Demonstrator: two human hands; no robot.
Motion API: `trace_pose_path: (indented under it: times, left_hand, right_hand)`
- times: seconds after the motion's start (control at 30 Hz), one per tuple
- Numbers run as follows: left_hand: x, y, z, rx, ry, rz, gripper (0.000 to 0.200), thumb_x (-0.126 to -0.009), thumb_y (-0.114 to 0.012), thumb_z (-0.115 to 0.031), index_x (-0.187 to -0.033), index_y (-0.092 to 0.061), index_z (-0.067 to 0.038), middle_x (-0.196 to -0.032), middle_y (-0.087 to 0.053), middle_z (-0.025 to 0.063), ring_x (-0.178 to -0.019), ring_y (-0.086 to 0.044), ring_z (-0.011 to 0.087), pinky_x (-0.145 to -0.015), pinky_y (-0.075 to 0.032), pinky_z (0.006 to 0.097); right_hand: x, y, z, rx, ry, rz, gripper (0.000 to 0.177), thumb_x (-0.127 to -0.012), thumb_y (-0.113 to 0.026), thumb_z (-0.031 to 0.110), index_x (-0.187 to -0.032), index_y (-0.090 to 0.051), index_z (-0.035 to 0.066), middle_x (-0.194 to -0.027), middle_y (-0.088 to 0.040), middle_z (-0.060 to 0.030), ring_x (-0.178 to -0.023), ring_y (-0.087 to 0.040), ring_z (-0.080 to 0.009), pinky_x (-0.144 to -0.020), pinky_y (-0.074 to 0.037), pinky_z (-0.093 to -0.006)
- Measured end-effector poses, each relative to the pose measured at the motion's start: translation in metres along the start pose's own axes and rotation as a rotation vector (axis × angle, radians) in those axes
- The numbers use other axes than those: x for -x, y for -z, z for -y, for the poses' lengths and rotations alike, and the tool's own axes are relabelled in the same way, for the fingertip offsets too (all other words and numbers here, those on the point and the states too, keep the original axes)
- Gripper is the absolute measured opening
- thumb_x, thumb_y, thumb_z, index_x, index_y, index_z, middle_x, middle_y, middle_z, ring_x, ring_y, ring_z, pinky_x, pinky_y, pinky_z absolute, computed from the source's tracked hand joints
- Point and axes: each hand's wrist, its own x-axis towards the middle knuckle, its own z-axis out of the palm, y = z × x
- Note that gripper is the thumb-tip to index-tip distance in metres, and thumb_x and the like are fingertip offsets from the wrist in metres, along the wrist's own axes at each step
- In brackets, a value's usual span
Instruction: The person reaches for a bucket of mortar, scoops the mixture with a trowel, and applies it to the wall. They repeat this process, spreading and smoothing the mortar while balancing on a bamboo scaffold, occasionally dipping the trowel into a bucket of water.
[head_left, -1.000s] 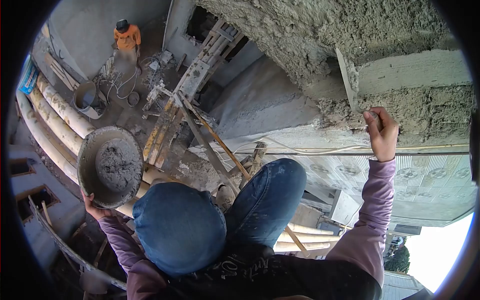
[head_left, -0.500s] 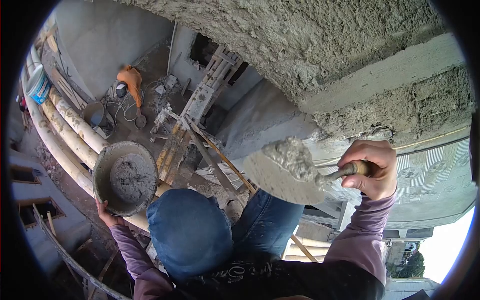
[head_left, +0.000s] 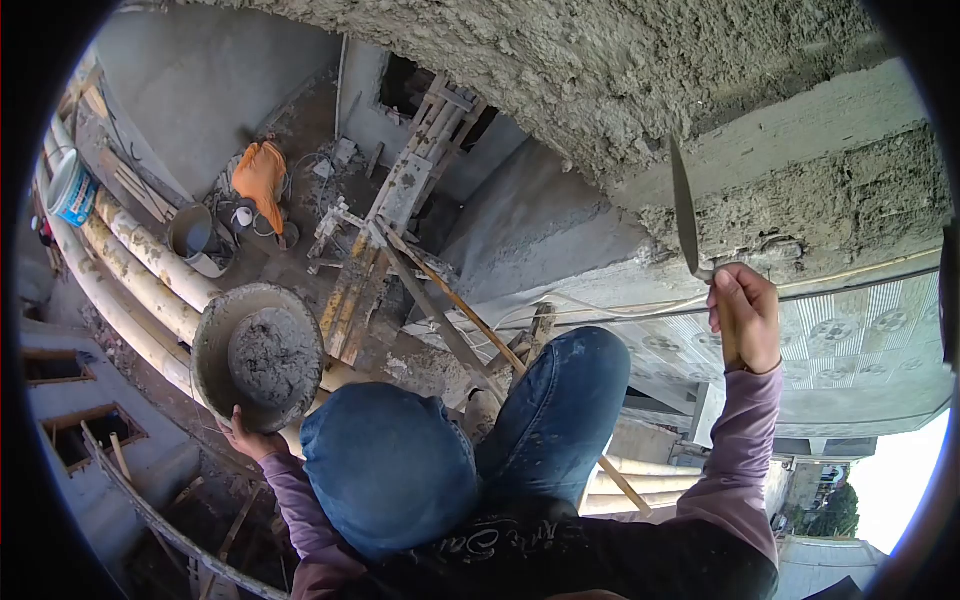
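My right hand (head_left: 748,318) is wrapped round the wooden handle of a trowel (head_left: 685,215). The blade is seen nearly edge-on, its tip right at the rough wet plaster of the wall (head_left: 590,90). At the left, my left hand (head_left: 250,438) grips the lower rim of a round bucket (head_left: 213,350), thumb on its side. Grey mortar (head_left: 272,350) lies in the bucket, which is tilted towards me beside my bent knee (head_left: 390,465).
Long bamboo poles (head_left: 150,250) run along the left, with a white bucket (head_left: 72,190) on them. Far below, a person in orange (head_left: 260,185) bends over. A plank scaffold (head_left: 405,185) stands in the middle. Patterned tiles (head_left: 850,340) line the right.
My right hand has turned the trowel from lying flat with a mortar heap to edge-on against the wall; the heap is no longer seen on it. The bucket has shifted slightly right.
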Motion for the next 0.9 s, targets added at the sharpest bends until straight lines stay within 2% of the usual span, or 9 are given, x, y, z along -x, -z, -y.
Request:
trace_pose_path:
  times: [0.07, 0.13, 0.2, 0.37, 0.57, 0.7, 0.73, 0.83, 0.9]
  left_hand:
    - [-0.006, 0.006, 0.007, 0.025, 0.006, 0.021, 0.057, -0.082, -0.068, -0.022, -0.130, -0.053, 0.004, -0.128, -0.054, 0.0179, -0.109, -0.058, 0.0290, -0.091, -0.052, 0.0446]
    - [-0.009, 0.019, 0.012, 0.083, 0.068, 0.021, 0.046, -0.080, -0.067, -0.017, -0.121, -0.060, 0.002, -0.130, -0.053, 0.0196, -0.111, -0.058, 0.0309, -0.093, -0.051, 0.0431]
    - [-0.021, 0.039, 0.030, -0.206, -0.086, 0.082, 0.050, -0.081, -0.062, -0.013, -0.128, -0.054, -0.001, -0.129, -0.055, 0.0158, -0.115, -0.056, 0.0300, -0.096, -0.048, 0.0426]
    - [-0.028, 0.046, 0.039, -0.183, -0.119, 0.088, 0.051, -0.082, -0.060, -0.012, -0.131, -0.052, 0.000, -0.128, -0.055, 0.0153, -0.115, -0.055, 0.0296, -0.098, -0.047, 0.0424]
    - [-0.022, 0.042, 0.036, -0.191, -0.135, 0.078, 0.054, -0.083, -0.061, -0.014, -0.135, -0.049, -0.003, -0.129, -0.055, 0.0156, -0.115, -0.055, 0.0305, -0.099, -0.047, 0.0439]
    - [-0.015, 0.031, 0.026, -0.114, -0.102, 0.051, 0.056, -0.081, -0.062, -0.012, -0.136, -0.049, -0.006, -0.126, -0.056, 0.0150, -0.114, -0.056, 0.0305, -0.099, -0.047, 0.0444]
    - [-0.013, 0.028, 0.026, -0.064, -0.089, 0.054, 0.056, -0.081, -0.062, -0.011, -0.136, -0.049, -0.007, -0.126, -0.056, 0.0146, -0.114, -0.056, 0.0302, -0.099, -0.048, 0.0444]
    - [0.009, -0.001, -0.002, 0.128, 0.051, 0.070, 0.057, -0.081, -0.061, -0.009, -0.137, -0.048, -0.009, -0.124, -0.057, 0.0132, -0.114, -0.057, 0.0287, -0.098, -0.048, 0.0445]
    - [0.009, -0.003, -0.009, 0.245, 0.081, 0.132, 0.059, -0.080, -0.055, -0.001, -0.138, -0.045, -0.010, -0.123, -0.058, 0.0113, -0.111, -0.059, 0.0262, -0.094, -0.052, 0.0436]
  right_hand:
    - [-0.010, -0.021, -0.023, -0.105, -0.138, 0.201, 0.024, -0.100, -0.057, 0.020, -0.092, -0.061, -0.002, -0.071, -0.059, -0.0053, -0.054, -0.055, -0.0116, -0.048, -0.043, -0.0252]
    - [-0.019, -0.040, -0.037, -0.226, -0.207, 0.205, 0.031, -0.101, -0.055, 0.026, -0.091, -0.060, -0.003, -0.070, -0.058, -0.0064, -0.052, -0.054, -0.0129, -0.046, -0.043, -0.0261]
    - [-0.027, -0.046, -0.046, -0.302, -0.237, 0.201, 0.035, -0.102, -0.054, 0.029, -0.090, -0.060, -0.003, -0.069, -0.058, -0.0067, -0.052, -0.054, -0.0133, -0.046, -0.043, -0.0264]
    - [-0.035, -0.047, -0.051, -0.357, -0.266, 0.199, 0.037, -0.102, -0.052, 0.032, -0.088, -0.058, -0.002, -0.069, -0.057, -0.0064, -0.051, -0.053, -0.0131, -0.045, -0.043, -0.0268]
    - [-0.007, -0.076, -0.015, 0.060, -0.084, 0.422, 0.027, -0.100, -0.057, 0.023, -0.091, -0.062, -0.002, -0.068, -0.059, -0.0032, -0.054, -0.057, -0.0115, -0.049, -0.044, -0.0244]
    - [-0.006, -0.081, -0.032, 0.391, 0.086, 0.392, 0.021, -0.093, -0.065, 0.017, -0.090, -0.064, -0.004, -0.063, -0.061, -0.0113, -0.055, -0.060, -0.0204, -0.054, -0.046, -0.0334]
    - [-0.010, -0.081, -0.043, 0.427, 0.137, 0.310, 0.019, -0.090, -0.067, 0.015, -0.090, -0.064, -0.003, -0.066, -0.061, -0.0159, -0.058, -0.061, -0.0279, -0.058, -0.047, -0.0377]
    - [-0.018, -0.085, -0.033, 0.444, 0.242, 0.257, 0.019, -0.088, -0.068, 0.015, -0.091, -0.064, -0.003, -0.070, -0.063, -0.0182, -0.063, -0.063, -0.0326, -0.062, -0.047, -0.0381]
    - [-0.023, -0.102, -0.040, 0.507, 0.367, 0.282, 0.020, -0.085, -0.068, 0.012, -0.098, -0.062, -0.002, -0.086, -0.065, -0.0209, -0.078, -0.064, -0.0380, -0.069, -0.049, -0.0426]
